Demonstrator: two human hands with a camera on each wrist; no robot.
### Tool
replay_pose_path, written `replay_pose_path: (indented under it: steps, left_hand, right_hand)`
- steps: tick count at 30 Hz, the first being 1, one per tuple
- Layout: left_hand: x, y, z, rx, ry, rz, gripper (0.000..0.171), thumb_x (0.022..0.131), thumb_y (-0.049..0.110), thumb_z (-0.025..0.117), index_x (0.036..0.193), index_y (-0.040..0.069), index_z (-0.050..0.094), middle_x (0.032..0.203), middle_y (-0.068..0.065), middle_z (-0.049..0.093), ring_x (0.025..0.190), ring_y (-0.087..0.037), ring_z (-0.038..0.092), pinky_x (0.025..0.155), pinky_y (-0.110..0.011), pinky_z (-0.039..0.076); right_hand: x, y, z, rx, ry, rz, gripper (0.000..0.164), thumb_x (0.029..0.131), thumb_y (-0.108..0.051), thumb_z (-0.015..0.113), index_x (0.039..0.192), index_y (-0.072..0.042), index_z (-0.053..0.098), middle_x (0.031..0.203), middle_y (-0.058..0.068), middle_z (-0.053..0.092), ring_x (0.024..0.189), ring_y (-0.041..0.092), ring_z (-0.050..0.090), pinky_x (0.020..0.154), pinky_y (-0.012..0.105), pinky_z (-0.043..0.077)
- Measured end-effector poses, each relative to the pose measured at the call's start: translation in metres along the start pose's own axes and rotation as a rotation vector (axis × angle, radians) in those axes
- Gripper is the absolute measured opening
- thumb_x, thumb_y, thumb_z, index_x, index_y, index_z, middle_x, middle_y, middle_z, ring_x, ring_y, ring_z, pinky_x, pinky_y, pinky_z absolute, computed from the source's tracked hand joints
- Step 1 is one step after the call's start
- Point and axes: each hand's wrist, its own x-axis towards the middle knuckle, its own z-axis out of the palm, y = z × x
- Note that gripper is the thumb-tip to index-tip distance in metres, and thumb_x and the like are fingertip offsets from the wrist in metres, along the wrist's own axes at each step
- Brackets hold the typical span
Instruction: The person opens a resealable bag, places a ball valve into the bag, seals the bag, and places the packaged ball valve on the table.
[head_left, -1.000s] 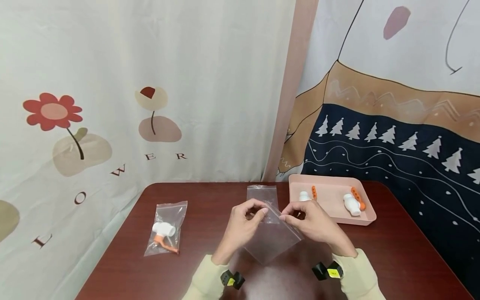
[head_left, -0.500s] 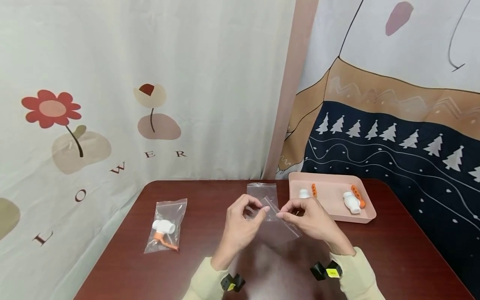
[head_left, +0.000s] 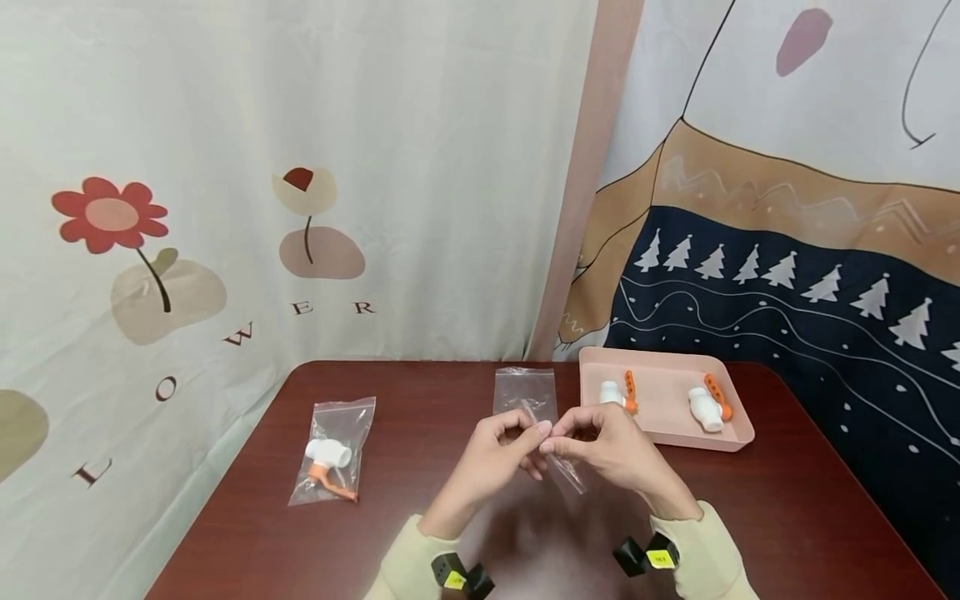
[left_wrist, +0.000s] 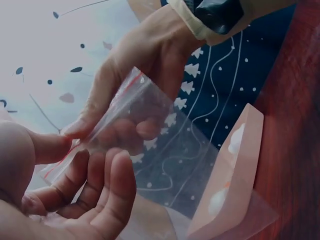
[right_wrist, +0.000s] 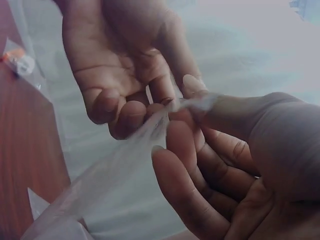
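Note:
A clear zip-lock bag [head_left: 566, 475] hangs between my two hands above the table. My left hand [head_left: 495, 450] pinches its top edge between thumb and forefinger. Right beside it, my right hand [head_left: 618, 446] pinches the same edge, and the fingertips of both hands nearly meet. In the left wrist view the bag [left_wrist: 175, 135] has a red line along its zip and slants down with nothing visible inside. Folds gather in the bag [right_wrist: 115, 170] at the pinching fingers in the right wrist view.
Another clear bag [head_left: 525, 382] lies flat behind the hands. On the left, a sealed bag [head_left: 341, 421] holds a white valve [head_left: 327, 453] with an orange handle. A pink tray [head_left: 667, 360] at the back right holds two similar valves [head_left: 707, 409].
Both hands have come closer together and slightly lower. The bag between them has turned from spread flat to nearly edge-on. More of the tray's left valve shows.

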Motion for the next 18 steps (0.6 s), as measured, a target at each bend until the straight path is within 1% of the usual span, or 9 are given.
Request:
replay_pose_path:
  steps: [2, 5, 8, 12, 15, 18]
  left_hand:
    - [-0.0001, 0.0003, -0.0014, -0.044, -0.022, -0.009, 0.03, 0.102, 0.017, 0.066, 0.094, -0.011, 0.058, 0.076, -0.006, 0.068, 0.064, -0.015, 0.067, 0.062, -0.029, 0.061]
    - [-0.0004, 0.0003, -0.0033, -0.07, -0.04, -0.01, 0.029, 0.102, 0.015, 0.065, 0.096, -0.012, 0.057, 0.078, -0.001, 0.067, 0.067, -0.014, 0.068, 0.063, -0.027, 0.061]
    - [-0.0006, 0.0001, -0.0049, -0.068, -0.041, -0.011, 0.027, 0.102, 0.012, 0.064, 0.098, -0.013, 0.058, 0.08, -0.001, 0.066, 0.068, -0.014, 0.068, 0.064, -0.027, 0.062]
    - [-0.0003, 0.0009, -0.0049, -0.067, -0.033, -0.022, 0.024, 0.101, 0.008, 0.064, 0.1, -0.015, 0.057, 0.082, -0.003, 0.066, 0.069, -0.013, 0.068, 0.066, -0.028, 0.062]
    - [-0.0005, 0.0024, -0.0039, -0.064, -0.013, -0.039, 0.022, 0.1, 0.005, 0.063, 0.101, -0.015, 0.058, 0.082, -0.004, 0.066, 0.068, -0.013, 0.068, 0.066, -0.028, 0.062]
    - [-0.0012, 0.0038, -0.0026, -0.033, 0.007, -0.053, 0.019, 0.1, 0.004, 0.061, 0.1, -0.015, 0.06, 0.081, -0.007, 0.067, 0.065, -0.013, 0.067, 0.065, -0.03, 0.062]
  right_hand:
    - [0.0001, -0.0004, 0.0003, 0.02, -0.009, 0.021, 0.019, 0.088, -0.028, 0.082, 0.09, -0.009, 0.077, 0.077, 0.001, 0.066, 0.069, 0.009, 0.055, 0.057, 0.02, 0.047]
    - [0.0004, -0.0011, 0.0008, 0.042, -0.017, 0.05, 0.022, 0.09, -0.028, 0.08, 0.092, -0.007, 0.077, 0.076, 0.001, 0.064, 0.069, 0.009, 0.054, 0.057, 0.02, 0.046]
    - [0.001, -0.0011, 0.0012, 0.053, -0.019, 0.069, 0.023, 0.091, -0.029, 0.079, 0.094, -0.006, 0.077, 0.075, 0.001, 0.063, 0.067, 0.01, 0.055, 0.057, 0.021, 0.049]
    - [0.002, 0.0006, 0.0018, 0.069, -0.014, 0.056, 0.023, 0.094, -0.026, 0.075, 0.097, -0.003, 0.076, 0.077, 0.001, 0.067, 0.066, 0.014, 0.063, 0.061, 0.026, 0.057]
    - [0.0027, 0.0018, 0.0034, 0.088, -0.014, 0.034, 0.023, 0.096, -0.024, 0.073, 0.097, -0.001, 0.074, 0.079, 0.005, 0.07, 0.067, 0.015, 0.068, 0.064, 0.029, 0.061]
    - [0.0034, 0.0023, 0.0062, 0.083, -0.007, 0.014, 0.022, 0.098, -0.024, 0.071, 0.097, -0.002, 0.073, 0.081, 0.009, 0.071, 0.068, 0.013, 0.069, 0.066, 0.031, 0.063]
